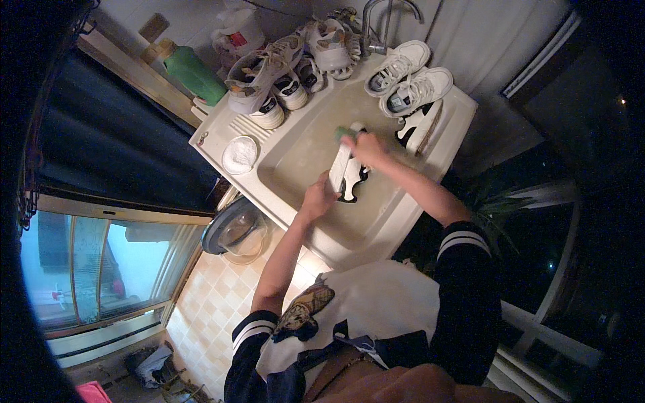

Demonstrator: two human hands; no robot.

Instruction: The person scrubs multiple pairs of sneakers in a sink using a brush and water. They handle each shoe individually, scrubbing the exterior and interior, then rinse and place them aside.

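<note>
My left hand [321, 194] grips one end of a white shoe with black patches [345, 170], its pale sole side facing up to the left, above cloudy water in the sink basin [297, 156]. My right hand [369, 150] is shut on a small green scrubbing brush [344, 134], blurred and partly hidden by the fingers, against the shoe's far end. A similar black and white shoe [419, 126] lies at the basin's right side. Just above it, a pair of white lace-up sneakers [408, 78] rests at the sink's back right corner.
Several sneakers [289, 75] crowd the sink's back left ledge. A bowl of white powder [240, 154] stands on the left ledge, with a green bottle [194, 73] behind it. The metal faucet [375, 43] rises at the back. Below the sink's left edge is a dark-rimmed basin [237, 229].
</note>
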